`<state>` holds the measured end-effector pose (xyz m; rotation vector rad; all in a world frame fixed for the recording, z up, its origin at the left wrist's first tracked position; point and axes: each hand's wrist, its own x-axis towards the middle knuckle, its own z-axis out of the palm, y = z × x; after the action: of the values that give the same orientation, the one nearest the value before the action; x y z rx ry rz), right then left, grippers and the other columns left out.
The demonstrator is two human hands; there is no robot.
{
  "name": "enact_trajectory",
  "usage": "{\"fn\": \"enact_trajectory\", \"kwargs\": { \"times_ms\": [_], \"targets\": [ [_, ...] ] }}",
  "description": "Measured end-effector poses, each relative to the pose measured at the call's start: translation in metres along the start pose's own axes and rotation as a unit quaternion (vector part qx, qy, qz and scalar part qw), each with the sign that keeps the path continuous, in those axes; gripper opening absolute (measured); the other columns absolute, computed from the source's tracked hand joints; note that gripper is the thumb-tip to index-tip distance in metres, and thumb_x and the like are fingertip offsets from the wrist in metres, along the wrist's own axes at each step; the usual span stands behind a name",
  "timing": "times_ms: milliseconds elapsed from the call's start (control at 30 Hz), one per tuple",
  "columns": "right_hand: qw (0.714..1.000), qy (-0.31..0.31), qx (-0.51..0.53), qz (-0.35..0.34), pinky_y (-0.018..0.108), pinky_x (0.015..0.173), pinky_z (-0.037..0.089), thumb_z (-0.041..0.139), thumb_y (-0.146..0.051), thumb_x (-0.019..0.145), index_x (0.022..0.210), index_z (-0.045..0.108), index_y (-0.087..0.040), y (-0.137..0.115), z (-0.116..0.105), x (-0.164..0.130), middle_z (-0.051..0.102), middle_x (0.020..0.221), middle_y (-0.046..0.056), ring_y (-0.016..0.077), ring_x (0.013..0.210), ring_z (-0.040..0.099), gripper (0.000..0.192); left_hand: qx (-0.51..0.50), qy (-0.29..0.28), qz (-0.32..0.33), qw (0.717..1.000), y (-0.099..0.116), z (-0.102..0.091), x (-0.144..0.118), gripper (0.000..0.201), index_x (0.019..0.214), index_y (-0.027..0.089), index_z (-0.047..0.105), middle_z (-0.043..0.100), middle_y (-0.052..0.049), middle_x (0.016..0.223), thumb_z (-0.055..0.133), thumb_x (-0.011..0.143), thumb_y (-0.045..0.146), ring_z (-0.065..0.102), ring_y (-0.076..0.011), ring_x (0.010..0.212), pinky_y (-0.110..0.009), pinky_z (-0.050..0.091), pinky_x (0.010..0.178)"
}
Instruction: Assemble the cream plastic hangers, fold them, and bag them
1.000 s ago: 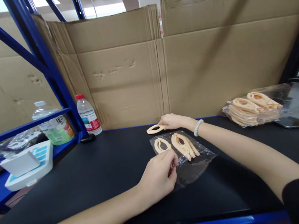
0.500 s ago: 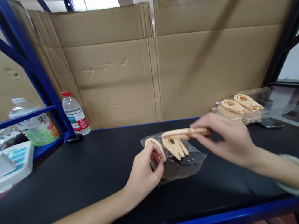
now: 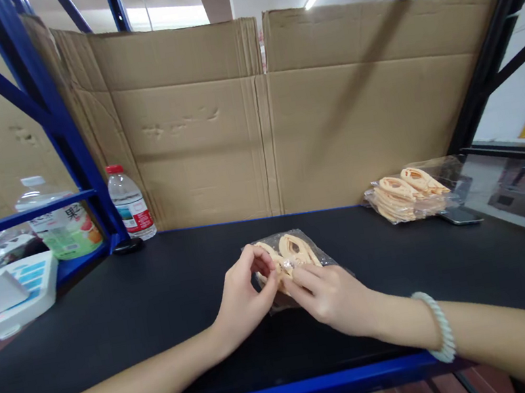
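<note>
Pale, wood-coloured cut-out pieces (image 3: 295,246) with oval holes lie on a clear plastic bag (image 3: 326,258) near the table's middle. At their left side is my left hand (image 3: 244,295), thumb and fingers curled into a pinch on the edge of the left piece. My right hand (image 3: 336,298) reaches in from the right, its fingers closed at the lower end of the pieces. Both sets of fingertips nearly meet there and cover part of the left piece. Whether the pieces are inside the bag or on top of it, I cannot tell.
A bagged stack of similar pieces (image 3: 404,195) sits at the back right, beside a dark flat phone-like object (image 3: 461,216). On the left are a red-capped water bottle (image 3: 130,204), a larger bottle (image 3: 65,227) and a white-and-blue device (image 3: 9,296). Cardboard (image 3: 195,147) walls the back.
My right hand has come down and left with the raised piece, onto the pieces over the bag, beside my left hand. The left hand has stayed nearly in place.
</note>
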<state>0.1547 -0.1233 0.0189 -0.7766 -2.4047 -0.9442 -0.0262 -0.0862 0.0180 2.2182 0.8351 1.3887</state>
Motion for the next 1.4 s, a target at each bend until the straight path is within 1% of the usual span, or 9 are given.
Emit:
{"fn": "enact_trajectory", "kwargs": {
  "times_ms": [167,433,500,667,800,900,1000,1133,1400],
  "targets": [
    [0.988,-0.105,0.087,0.073,0.031,0.065,0.054,0.048,-0.004,0.087,0.119,0.053,-0.005,-0.005,0.014,-0.005,0.064,0.089,0.011,0.0218,0.083,0.060,0.033,0.006,-0.017,0.008,1.000,-0.002,0.001,0.000,0.010,0.080,0.019,0.047,0.053,0.002,0.076,0.050,0.078,0.009,0.054,-0.0108,0.068,-0.024,0.048,0.067],
    [0.972,-0.016,0.216,0.096,0.034,0.071,0.049,0.045,-0.006,0.082,0.098,0.062,-0.016,0.036,-0.008,-0.012,0.063,0.081,0.007,0.0208,0.080,0.055,0.025,0.033,-0.080,0.027,0.996,-0.001,-0.016,0.015,0.008,0.081,0.018,0.051,0.055,0.002,0.073,0.048,0.078,0.011,0.052,-0.0112,0.065,-0.024,0.045,0.063],
    [0.951,-0.011,0.281,0.129,0.036,0.078,0.048,0.046,-0.004,0.076,0.102,0.060,-0.018,0.061,-0.008,-0.017,0.063,0.089,0.006,0.0206,0.088,0.055,0.032,0.050,-0.149,0.030,0.987,0.002,-0.031,0.024,0.018,0.081,0.018,0.052,0.056,0.001,0.076,0.042,0.074,0.006,0.053,-0.0122,0.068,-0.024,0.044,0.065],
    [0.849,-0.174,0.481,0.130,0.039,0.095,0.042,0.050,-0.001,0.063,0.126,0.045,-0.021,0.107,0.002,-0.043,0.050,0.126,0.007,0.0208,0.116,0.047,0.066,0.117,-0.376,0.022,0.919,0.009,-0.067,0.025,0.051,0.101,0.019,0.051,0.055,-0.004,0.104,0.046,0.054,0.001,0.053,-0.0188,0.092,-0.029,0.045,0.081],
    [0.806,-0.233,0.529,0.128,0.037,0.097,0.041,0.065,-0.016,0.072,0.123,0.047,-0.023,0.110,0.006,-0.055,0.050,0.125,0.005,0.0194,0.115,0.048,0.055,0.123,-0.304,-0.013,0.945,0.005,-0.060,0.009,0.030,0.099,0.020,0.051,0.056,-0.004,0.102,0.061,0.071,0.016,0.053,-0.0187,0.091,-0.030,0.045,0.083],
    [0.793,-0.193,0.547,0.185,0.033,0.087,0.045,0.067,-0.035,0.078,0.099,0.060,-0.020,0.103,0.014,-0.054,0.055,0.112,0.005,0.0179,0.101,0.054,0.027,0.091,-0.240,-0.052,0.965,-0.005,-0.044,0.002,0.006,0.083,0.020,0.054,0.060,0.000,0.082,0.051,0.084,0.025,0.056,-0.0147,0.075,-0.026,0.046,0.070],
    [0.755,-0.139,0.572,0.289,0.028,0.070,0.046,0.057,-0.043,0.085,0.075,0.060,-0.016,0.096,0.028,-0.053,0.058,0.094,0.005,0.0141,0.079,0.056,0.029,0.035,-0.194,-0.123,0.973,-0.015,-0.034,0.002,0.017,0.076,0.019,0.054,0.060,0.002,0.068,0.046,0.087,0.030,0.057,-0.0132,0.063,-0.024,0.046,0.060],
    [0.720,-0.101,0.566,0.388,0.026,0.061,0.044,0.059,-0.042,0.082,0.073,0.059,-0.015,0.088,0.042,-0.054,0.060,0.068,0.000,0.0133,0.064,0.055,0.028,-0.001,-0.140,-0.184,0.973,-0.024,-0.033,0.006,0.015,0.077,0.019,0.052,0.058,0.003,0.060,0.049,0.084,0.032,0.057,-0.0133,0.057,-0.024,0.046,0.057],
    [0.767,-0.092,0.477,0.420,0.024,0.054,0.041,0.060,-0.023,0.077,0.073,0.062,-0.016,0.077,0.045,-0.045,0.064,0.063,0.001,0.0126,0.057,0.056,0.008,0.119,-0.164,-0.103,0.974,-0.033,-0.026,0.000,0.016,0.096,0.020,0.052,0.048,0.007,0.058,0.044,0.082,0.021,0.045,-0.0096,0.050,-0.019,0.036,0.052]
  ]
}}
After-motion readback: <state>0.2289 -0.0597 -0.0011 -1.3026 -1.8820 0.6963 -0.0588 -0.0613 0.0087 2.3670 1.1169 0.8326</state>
